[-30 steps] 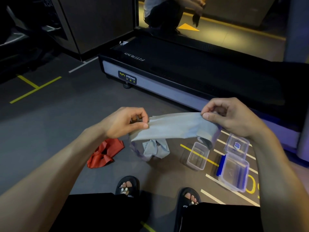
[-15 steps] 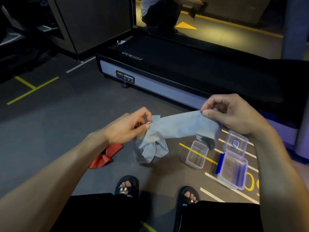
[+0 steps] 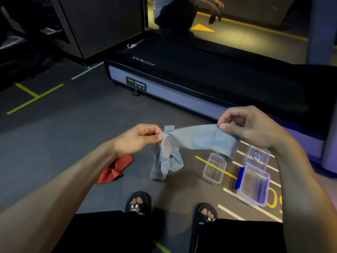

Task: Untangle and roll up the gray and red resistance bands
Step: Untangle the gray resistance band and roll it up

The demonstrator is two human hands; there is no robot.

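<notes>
**Gray band stretched between both hands**

The left hand and right hand each pinch the gray band, raised slightly since a second ago; its crumpled tail now dangles. The red band stays on the floor.

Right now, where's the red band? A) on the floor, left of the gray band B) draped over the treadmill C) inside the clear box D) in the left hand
A: the red band lies crumpled on the floor, left of the gray band, which both hands hold stretched between them.
</notes>
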